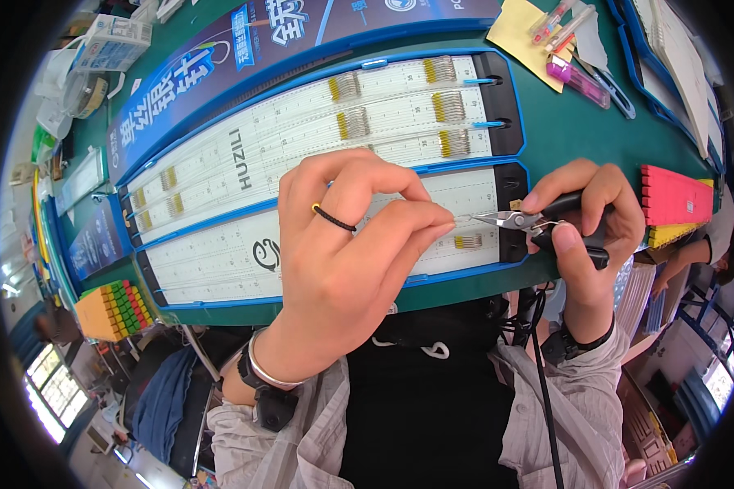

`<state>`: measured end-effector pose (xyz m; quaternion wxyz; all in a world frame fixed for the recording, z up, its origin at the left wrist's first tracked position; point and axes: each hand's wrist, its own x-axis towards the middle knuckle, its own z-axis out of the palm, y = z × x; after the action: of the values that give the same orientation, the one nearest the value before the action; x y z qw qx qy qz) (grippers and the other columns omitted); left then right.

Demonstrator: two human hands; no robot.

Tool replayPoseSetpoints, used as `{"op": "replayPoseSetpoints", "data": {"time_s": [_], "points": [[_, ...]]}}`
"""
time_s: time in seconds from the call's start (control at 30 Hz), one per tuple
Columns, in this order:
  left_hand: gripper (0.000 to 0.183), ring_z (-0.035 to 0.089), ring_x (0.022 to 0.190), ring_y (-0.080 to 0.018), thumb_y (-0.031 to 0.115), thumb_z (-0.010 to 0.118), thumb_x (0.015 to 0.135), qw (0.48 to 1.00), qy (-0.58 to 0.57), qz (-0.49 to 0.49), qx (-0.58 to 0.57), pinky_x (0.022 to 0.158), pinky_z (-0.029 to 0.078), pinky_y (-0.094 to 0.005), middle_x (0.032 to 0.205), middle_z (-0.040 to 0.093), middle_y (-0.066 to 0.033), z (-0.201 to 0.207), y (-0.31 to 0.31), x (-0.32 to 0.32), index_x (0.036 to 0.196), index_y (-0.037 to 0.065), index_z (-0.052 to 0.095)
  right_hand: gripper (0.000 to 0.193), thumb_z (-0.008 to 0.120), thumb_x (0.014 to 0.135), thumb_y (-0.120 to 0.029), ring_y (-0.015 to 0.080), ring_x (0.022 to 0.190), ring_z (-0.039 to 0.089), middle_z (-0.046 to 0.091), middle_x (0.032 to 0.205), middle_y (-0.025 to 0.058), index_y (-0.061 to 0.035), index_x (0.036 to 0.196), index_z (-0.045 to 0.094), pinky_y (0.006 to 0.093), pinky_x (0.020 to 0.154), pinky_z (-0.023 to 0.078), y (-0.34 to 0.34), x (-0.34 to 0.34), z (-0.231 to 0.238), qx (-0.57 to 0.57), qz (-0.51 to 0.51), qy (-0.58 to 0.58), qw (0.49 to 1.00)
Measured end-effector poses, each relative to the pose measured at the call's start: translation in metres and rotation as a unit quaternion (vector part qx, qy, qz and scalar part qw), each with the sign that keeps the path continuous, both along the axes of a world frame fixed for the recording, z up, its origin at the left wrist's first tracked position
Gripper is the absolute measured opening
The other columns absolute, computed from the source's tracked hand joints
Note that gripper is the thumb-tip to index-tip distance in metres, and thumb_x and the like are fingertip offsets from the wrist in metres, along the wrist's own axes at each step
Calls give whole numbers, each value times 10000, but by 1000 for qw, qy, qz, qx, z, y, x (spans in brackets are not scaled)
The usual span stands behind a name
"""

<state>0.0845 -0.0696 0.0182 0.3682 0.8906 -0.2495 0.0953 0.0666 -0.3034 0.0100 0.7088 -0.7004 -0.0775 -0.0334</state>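
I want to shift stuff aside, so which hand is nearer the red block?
Right. The right hand, holding the pliers, is just left of the red block; the left hand is farther left, over the blue case.

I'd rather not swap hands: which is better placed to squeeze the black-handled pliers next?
Probably your right hand: it holds the pliers, while your left hand pinches something thin near their pointed tip.

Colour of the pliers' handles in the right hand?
Black on the visible parts of the handles; the head view shows it.
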Motion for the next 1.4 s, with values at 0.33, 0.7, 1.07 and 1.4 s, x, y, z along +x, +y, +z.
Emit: {"op": "replayPoseSetpoints", "data": {"time_s": [0.33, 0.7, 1.07, 1.4], "points": [[282, 537, 936, -259, 92, 838, 649, 1000, -6, -28, 3, 808, 448, -377, 952, 638, -8, -4, 4, -1, 915, 122, 750, 260, 675, 754, 28, 211, 793, 655, 688, 894, 254, -60, 793, 434, 289, 714, 523, -5, 4, 0, -37, 32, -32, 998], [442, 460, 1247, -196, 398, 736, 743, 963, -2, -140, 232, 1061, 356, -448, 1297, 614, 71, -1, 21, -23, 1158, 245, 721, 289, 730, 677, 69, 250, 753, 692, 701, 869, 267, -58, 720, 474, 320, 695, 574, -29, 19, -6, -68, 171, -60, 981], [341, 382, 1296, -197, 504, 633, 839, 944, -5, -113, 309, 1109, 310, -423, 1324, 587, 81, -3, 16, -27, 1144, 377, 719, 259, 698, 781, -87, 184, 602, 597, 718, 832, 189, -131, 765, 443, 290, 569, 428, -25, 11, -5, -133, 126, -32, 983], [318, 373, 1310, -213, 484, 674, 840, 949, -23, -106, 297, 1111, 304, -435, 1317, 589, 69, -4, 17, -28, 1131, 369, 730, 276, 706, 787, -78, 185, 621, 604, 713, 831, 194, -124, 766, 435, 291, 581, 446, -24, 8, -7, -144, 136, -52, 979]]}}
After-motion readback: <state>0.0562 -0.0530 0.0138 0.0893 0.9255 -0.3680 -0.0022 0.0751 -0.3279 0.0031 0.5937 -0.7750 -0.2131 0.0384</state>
